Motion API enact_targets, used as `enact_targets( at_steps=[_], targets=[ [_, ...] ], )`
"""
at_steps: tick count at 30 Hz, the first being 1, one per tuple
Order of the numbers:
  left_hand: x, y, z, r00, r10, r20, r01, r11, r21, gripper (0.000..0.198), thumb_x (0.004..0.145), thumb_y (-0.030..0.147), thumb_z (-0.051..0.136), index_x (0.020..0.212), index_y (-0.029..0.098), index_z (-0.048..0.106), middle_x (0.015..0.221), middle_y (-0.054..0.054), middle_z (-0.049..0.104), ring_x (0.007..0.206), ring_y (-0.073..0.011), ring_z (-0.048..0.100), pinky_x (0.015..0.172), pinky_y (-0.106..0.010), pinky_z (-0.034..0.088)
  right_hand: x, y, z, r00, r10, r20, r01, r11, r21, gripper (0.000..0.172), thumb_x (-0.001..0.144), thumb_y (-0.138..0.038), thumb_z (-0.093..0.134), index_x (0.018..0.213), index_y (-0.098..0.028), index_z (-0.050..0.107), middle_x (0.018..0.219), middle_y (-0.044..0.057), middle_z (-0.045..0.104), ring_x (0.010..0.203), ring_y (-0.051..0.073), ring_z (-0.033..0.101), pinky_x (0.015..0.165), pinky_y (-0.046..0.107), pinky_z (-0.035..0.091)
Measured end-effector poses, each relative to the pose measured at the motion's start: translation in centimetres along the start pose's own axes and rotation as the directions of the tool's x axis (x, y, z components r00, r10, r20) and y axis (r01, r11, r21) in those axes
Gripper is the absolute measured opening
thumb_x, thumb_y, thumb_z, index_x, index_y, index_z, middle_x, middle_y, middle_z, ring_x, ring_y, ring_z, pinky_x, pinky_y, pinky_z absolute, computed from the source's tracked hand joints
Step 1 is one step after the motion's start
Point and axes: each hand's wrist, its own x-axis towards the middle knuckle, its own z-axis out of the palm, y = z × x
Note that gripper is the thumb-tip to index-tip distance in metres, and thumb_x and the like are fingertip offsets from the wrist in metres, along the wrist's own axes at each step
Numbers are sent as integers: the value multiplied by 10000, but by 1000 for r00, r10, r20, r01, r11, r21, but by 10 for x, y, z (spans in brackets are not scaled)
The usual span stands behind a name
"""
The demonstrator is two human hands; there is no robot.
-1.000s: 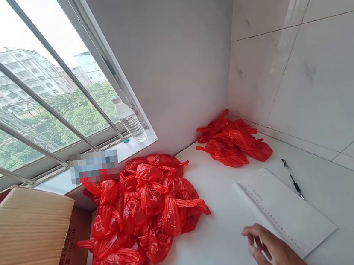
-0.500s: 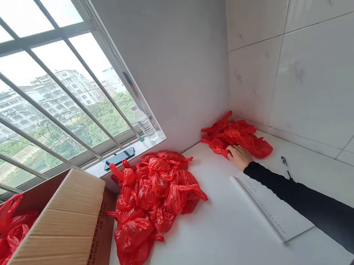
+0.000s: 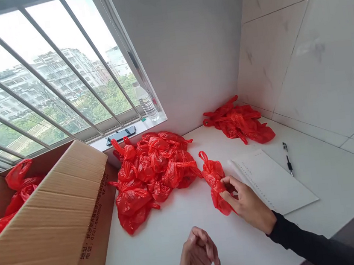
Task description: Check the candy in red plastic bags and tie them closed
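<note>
My right hand (image 3: 245, 201) pinches a crumpled red plastic bag (image 3: 214, 177) between thumb and fingers, over the white tabletop. The bag's looped handle sticks up at its far end. Lower and to the left, my left hand (image 3: 198, 256) is raised with palm turned inward and fingers loosely curled apart, holding nothing. Behind the hands lies a heap of knotted red plastic bags (image 3: 155, 169), filled and bunched together. Flatter loose red bags (image 3: 240, 120) lie in the far corner against the wall.
A cardboard box (image 3: 61, 215) with red bags inside stands at the left. An open notebook (image 3: 276, 180) and a pen (image 3: 288, 162) lie on the right. On the windowsill are a phone (image 3: 121, 135) and a clear bottle (image 3: 147, 104), beside a barred window.
My right hand has come back from the corner pile toward me with one red bag in its fingers. My left hand has risen into view from the bottom edge.
</note>
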Motion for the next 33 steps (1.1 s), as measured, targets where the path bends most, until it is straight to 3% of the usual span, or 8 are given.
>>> enact_targets(
  at_steps=[3, 6, 10, 15, 22, 27, 31, 33],
  targets=[
    [10, -9, 5, 996, 51, -74, -46, 997, 68, 418, 932, 590, 605, 1096, 212, 679, 1139, -95, 706, 1023, -237, 659, 809, -348, 573, -46, -14, 22, 972, 60, 226, -117, 961, 249, 142, 1006, -280, 515, 1115, -226, 590, 1066, 37, 719, 944, 179, 711, 839, 294, 604],
    [10, -9, 6, 988, 80, -130, -53, 980, 192, 308, 948, 443, 670, 1169, 229, 671, 1160, -65, 719, 1071, -231, 649, 946, -348, 504, -67, -21, 26, 919, 68, 389, -192, 937, 292, 238, 1000, -254, 547, 1232, -236, 598, 1144, 53, 711, 1009, 190, 714, 897, 319, 607],
    [8, -2, 1, 982, 115, -150, -63, 948, 312, 265, 980, 444, 617, 1058, 206, 700, 1009, -46, 745, 935, -220, 662, 836, -315, 501, -51, -9, 18, 982, -101, 162, 104, 995, -8, 268, 1034, -219, 457, 1256, -268, 599, 1193, 64, 683, 1124, 239, 655, 983, 433, 566],
    [9, 6, -1, 982, 152, -111, -95, 910, 403, 265, 974, 445, 623, 1048, 203, 704, 1021, -55, 738, 887, -211, 638, 807, -306, 499, -19, 15, 17, 909, -369, 192, 415, 835, -362, 497, 972, -119, 492, 1448, -259, 466, 1327, 84, 632, 1250, 296, 551, 1168, 621, 360],
    [2, 13, -13, 961, 180, -211, -73, 899, 432, 291, 967, 472, 616, 971, 201, 720, 896, -33, 732, 788, -191, 627, 730, -293, 510, -19, 19, 11, 931, -308, 197, 359, 875, -326, 223, 997, -151, 473, 1154, -251, 595, 1053, 27, 704, 986, 232, 648, 1194, 604, 309],
    [1, 13, -39, 902, 253, -349, -70, 885, 461, 328, 973, 494, 598, 1024, 188, 706, 958, -55, 727, 899, -219, 646, 801, -320, 515, -25, 11, -12, 981, -176, 82, 193, 927, -322, 248, 996, -202, 444, 1145, -242, 638, 923, 45, 655, 908, 250, 601, 853, 442, 546],
    [-1, 14, -38, 829, 380, -410, -116, 834, 539, 378, 968, 435, 620, 1307, 268, 600, 1274, -78, 654, 1201, -272, 591, 1008, -408, 471, -30, 8, -17, 972, -193, 136, 229, 910, -345, 301, 955, -176, 469, 1198, -239, 635, 881, 32, 638, 840, 233, 594, 828, 419, 533],
    [-3, 16, -27, 798, 524, -297, -205, 700, 685, 451, 962, 335, 631, 1404, 336, 543, 1435, -63, 556, 1350, -283, 491, 1135, -464, 376, -31, 6, -14, 961, -210, 180, 263, 899, -351, 277, 952, -201, 520, 1204, -245, 628, 893, 31, 651, 847, 236, 607, 850, 429, 523]
  ],
)
